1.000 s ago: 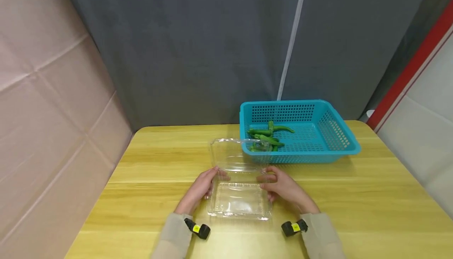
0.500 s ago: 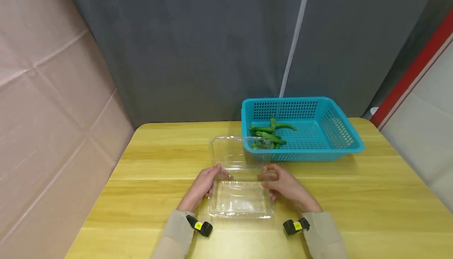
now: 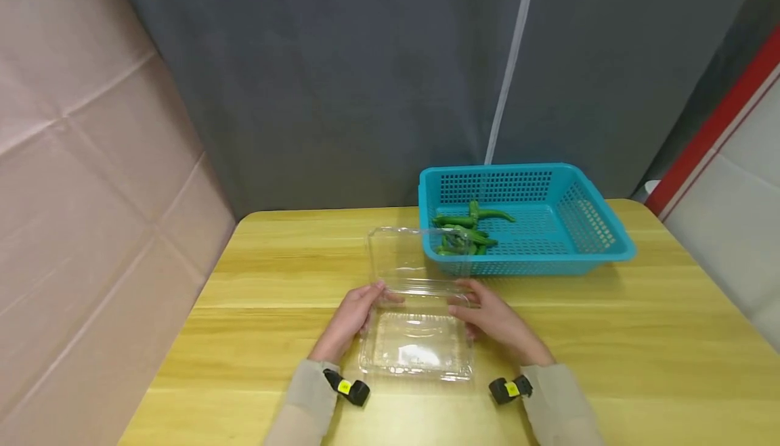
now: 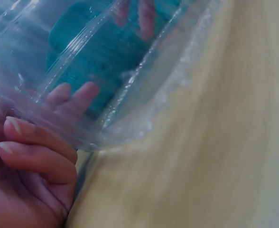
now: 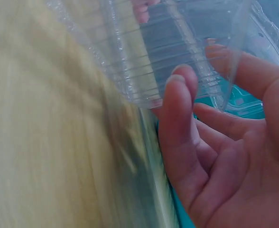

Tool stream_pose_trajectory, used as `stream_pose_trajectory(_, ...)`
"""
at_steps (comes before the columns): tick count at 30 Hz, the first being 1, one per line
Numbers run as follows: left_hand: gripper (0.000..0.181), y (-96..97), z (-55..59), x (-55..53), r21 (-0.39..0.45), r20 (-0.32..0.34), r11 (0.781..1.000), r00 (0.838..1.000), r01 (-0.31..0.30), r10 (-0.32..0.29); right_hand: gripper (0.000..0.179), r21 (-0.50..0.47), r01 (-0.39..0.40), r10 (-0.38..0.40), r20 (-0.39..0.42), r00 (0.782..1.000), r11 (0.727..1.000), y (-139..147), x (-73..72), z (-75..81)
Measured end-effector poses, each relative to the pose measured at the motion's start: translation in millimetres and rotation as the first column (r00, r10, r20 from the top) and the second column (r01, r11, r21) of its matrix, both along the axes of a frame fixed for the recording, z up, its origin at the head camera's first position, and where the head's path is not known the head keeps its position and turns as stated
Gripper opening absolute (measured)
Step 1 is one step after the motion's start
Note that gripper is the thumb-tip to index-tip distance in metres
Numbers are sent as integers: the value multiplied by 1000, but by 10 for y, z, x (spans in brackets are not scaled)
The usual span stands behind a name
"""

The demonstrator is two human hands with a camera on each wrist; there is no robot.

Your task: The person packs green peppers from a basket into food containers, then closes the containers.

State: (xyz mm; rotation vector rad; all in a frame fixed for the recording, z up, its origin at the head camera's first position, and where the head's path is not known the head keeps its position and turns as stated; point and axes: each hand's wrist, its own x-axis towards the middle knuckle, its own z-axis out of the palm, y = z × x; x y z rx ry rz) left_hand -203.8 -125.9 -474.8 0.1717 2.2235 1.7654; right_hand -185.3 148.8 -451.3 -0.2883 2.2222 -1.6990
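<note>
A clear plastic clamshell container [image 3: 414,358] is held with its lid [image 3: 420,250] raised at the far side and its base toward me. My left hand [image 3: 350,317] grips its left side near the hinge, thumb on top and fingers behind the plastic. On the opposite side my right hand [image 3: 496,321] pinches the edge near the hinge, the thumb in front. Through the clear wall [image 4: 97,61] in the left wrist view, fingertips show behind it. The right wrist view has the curled fingers and thumb of my right hand [image 5: 225,147] right at the container's ribbed side [image 5: 130,61].
Behind the container and to its right stands a blue perforated basket [image 3: 530,266], partly overlapped by the lid. Several green peppers [image 3: 469,226] lie in its left part. The wooden table [image 3: 274,270] meets a grey curtain [image 3: 335,94] at the back.
The head view has shifted slightly, moving the basket a little up and right in it. My right thumb has slid slightly up the container's side. Both hands keep hold of it.
</note>
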Motion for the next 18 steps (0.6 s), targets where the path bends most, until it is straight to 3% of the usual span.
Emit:
stream_pose_trajectory(6,45,-6,-29,-25,34,-19,999,1000,3,-2,57,35,20,-19,-36,999,999,-12,-15,-8)
stream_pose_trajectory(12,42,8,-23,-24,68,-26,997,999,-24,26,54,9,35,-35,-42,999,999,-11,-29,-1)
stream_pose_trajectory(15,39,31,82,16,98,-48,995,999,-11,16,52,-20,21,-22,-28,999,1000,-8,-20,29)
stream_pose_trajectory(18,39,32,84,9,121,-59,993,998,-7,14,52,-46,2,-3,-26,1000,999,-1,-19,33)
